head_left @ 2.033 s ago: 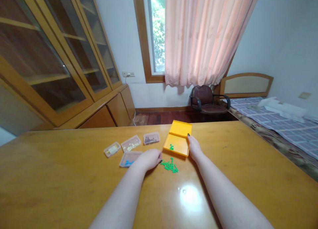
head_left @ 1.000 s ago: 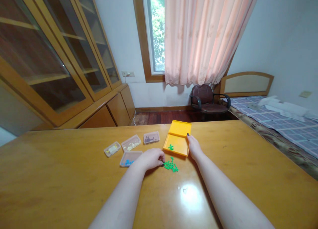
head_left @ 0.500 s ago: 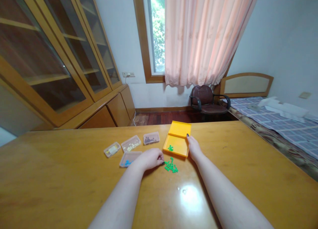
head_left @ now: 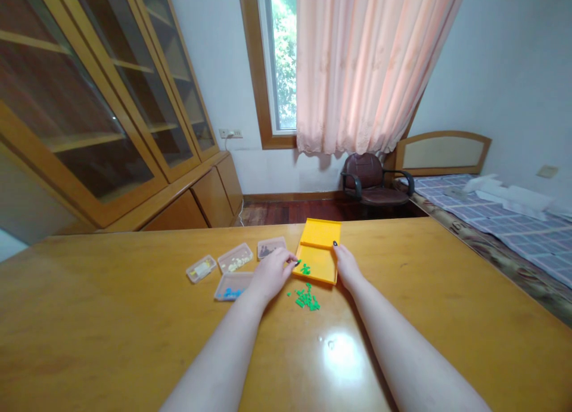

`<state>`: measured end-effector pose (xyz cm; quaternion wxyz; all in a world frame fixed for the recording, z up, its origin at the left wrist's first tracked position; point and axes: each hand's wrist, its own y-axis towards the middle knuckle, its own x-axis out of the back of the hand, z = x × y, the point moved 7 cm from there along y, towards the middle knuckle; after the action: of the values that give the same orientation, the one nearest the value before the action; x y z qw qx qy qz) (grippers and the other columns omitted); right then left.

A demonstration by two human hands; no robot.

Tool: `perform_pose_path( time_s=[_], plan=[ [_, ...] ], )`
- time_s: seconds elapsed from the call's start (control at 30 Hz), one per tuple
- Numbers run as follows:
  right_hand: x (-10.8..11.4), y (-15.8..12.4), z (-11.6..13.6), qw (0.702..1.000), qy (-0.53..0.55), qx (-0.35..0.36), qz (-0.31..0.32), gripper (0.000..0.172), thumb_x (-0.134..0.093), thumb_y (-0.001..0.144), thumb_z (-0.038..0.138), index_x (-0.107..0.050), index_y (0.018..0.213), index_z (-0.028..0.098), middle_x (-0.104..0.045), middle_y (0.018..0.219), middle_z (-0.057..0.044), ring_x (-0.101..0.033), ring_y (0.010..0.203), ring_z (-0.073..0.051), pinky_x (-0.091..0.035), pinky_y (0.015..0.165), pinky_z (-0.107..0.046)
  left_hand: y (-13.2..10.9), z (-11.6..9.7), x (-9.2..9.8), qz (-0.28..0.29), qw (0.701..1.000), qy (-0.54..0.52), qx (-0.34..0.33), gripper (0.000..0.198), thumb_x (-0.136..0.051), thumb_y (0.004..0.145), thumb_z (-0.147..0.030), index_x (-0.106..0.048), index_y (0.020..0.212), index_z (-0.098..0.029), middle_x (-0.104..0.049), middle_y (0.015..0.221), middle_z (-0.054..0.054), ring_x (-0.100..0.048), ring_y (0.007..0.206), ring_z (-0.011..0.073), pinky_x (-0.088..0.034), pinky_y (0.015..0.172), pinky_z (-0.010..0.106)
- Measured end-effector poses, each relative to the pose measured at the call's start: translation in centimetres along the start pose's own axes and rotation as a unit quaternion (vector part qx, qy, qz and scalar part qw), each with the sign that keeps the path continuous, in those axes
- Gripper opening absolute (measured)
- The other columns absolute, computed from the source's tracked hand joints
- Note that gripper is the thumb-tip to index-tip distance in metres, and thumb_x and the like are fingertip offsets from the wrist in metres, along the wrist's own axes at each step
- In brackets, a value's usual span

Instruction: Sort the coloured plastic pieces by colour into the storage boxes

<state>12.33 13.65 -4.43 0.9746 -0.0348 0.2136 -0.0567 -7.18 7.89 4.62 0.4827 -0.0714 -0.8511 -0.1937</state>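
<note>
My left hand [head_left: 274, 272] is at the left edge of an open yellow plastic case [head_left: 319, 260], thumb and fingertips pinched on a small green piece [head_left: 299, 262]. Several green pieces [head_left: 305, 269] lie inside the near half of the case. On the table just in front of it is a loose pile of green pieces [head_left: 307, 299]. My right hand [head_left: 347, 266] grips the case by its right side, thumb over the rim and fingers hidden beneath or behind it.
Left of the case stand small clear trays: one with blue pieces [head_left: 231, 294], one with cream pieces [head_left: 240, 260], one with dark pieces [head_left: 269, 247], one with yellow items [head_left: 202, 270]. All rest on a glossy wooden table [head_left: 134, 328]. A chair [head_left: 369, 179] stands beyond it.
My left hand has moved up from beside the green pile to the case's left edge. The case has shifted slightly left with my right hand still on it.
</note>
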Motion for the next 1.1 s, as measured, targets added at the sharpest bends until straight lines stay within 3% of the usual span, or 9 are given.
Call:
perform_pose_path(
  time_s=[0.07,0.13,0.23,0.33,0.47,0.77,1.1],
  plan=[
    [-0.1,0.0,0.0,1.0,0.009,-0.003,0.001,0.02,-0.061,0.069,0.037,-0.062,0.079,0.02,-0.072,0.081,-0.003,-0.067,0.076,-0.023,-0.053,0.071,-0.033,0.1,-0.3,0.1,-0.024,1.0,0.018,0.003,0.024,-0.048,0.085,-0.03,-0.058,0.103,-0.018,-0.06,0.104,0.007,-0.056,0.096,0.0186,-0.042,0.085,0.03],
    [0.1,0.0,-0.1,1.0,0.015,-0.001,-0.005,0.019,-0.061,0.069,0.036,-0.062,0.079,0.02,-0.072,0.082,-0.003,-0.067,0.077,-0.022,-0.053,0.071,-0.033,0.1,-0.5,-0.2,-0.009,0.999,0.029,-0.008,0.023,-0.051,0.084,-0.029,-0.058,0.103,-0.019,-0.06,0.105,0.006,-0.056,0.096,0.0183,-0.042,0.085,0.029],
    [0.4,0.2,-0.2,1.0,0.017,-0.003,-0.011,0.018,-0.06,0.07,0.034,-0.062,0.081,0.02,-0.072,0.082,-0.002,-0.067,0.078,-0.022,-0.053,0.072,-0.033,-0.4,-0.9,-1.2,0.091,0.994,0.028,-0.048,0.012,-0.055,0.08,-0.028,-0.063,0.086,-0.021,-0.063,0.091,0.001,-0.058,0.086,0.0152,-0.042,0.076,0.025],
    [0.5,0.3,-0.3,1.0,0.01,-0.006,-0.011,0.018,-0.059,0.071,0.034,-0.063,0.081,0.019,-0.072,0.082,-0.003,-0.067,0.078,-0.022,-0.053,0.071,-0.032,-1.3,-0.6,-2.7,0.212,0.976,0.029,-0.035,0.011,-0.066,0.07,-0.031,-0.066,0.076,-0.022,-0.065,0.08,-0.002,-0.058,0.073,0.0134,-0.04,0.063,0.022],
    [0.4,0.2,0.1,1.0,-0.001,0.007,-0.013,0.019,-0.057,0.073,0.034,-0.063,0.081,0.019,-0.072,0.083,-0.003,-0.067,0.079,-0.022,-0.053,0.072,-0.031,-2.0,-0.4,-3.9,0.289,0.957,0.022,-0.003,0.024,-0.073,0.058,-0.035,-0.069,0.079,-0.024,-0.066,0.074,-0.003,-0.057,0.065,0.0128,-0.035,0.054,0.021],
    [0.9,0.6,-0.4,1.0,-0.017,0.008,-0.015,0.022,-0.058,0.071,0.037,-0.063,0.082,0.019,-0.072,0.085,-0.003,-0.067,0.082,-0.023,-0.053,0.073,-0.032,-2.0,0.2,-4.8,0.298,0.953,0.048,0.026,0.016,-0.067,0.062,-0.031,-0.07,0.076,-0.025,-0.068,0.071,-0.003,-0.058,0.063,0.0131,-0.035,0.052,0.021],
    [0.9,0.7,-0.5,1.0,-0.027,0.008,-0.005,0.027,-0.06,0.069,0.042,-0.061,0.084,0.019,-0.072,0.086,-0.004,-0.067,0.081,-0.023,-0.053,0.074,-0.034,-2.2,-0.1,-4.9,0.276,0.959,0.064,-0.004,0.015,-0.055,0.07,-0.029,-0.069,0.07,-0.022,-0.067,0.067,0.0,-0.054,0.056,0.0118,-0.032,0.05,0.021]
  ],
)
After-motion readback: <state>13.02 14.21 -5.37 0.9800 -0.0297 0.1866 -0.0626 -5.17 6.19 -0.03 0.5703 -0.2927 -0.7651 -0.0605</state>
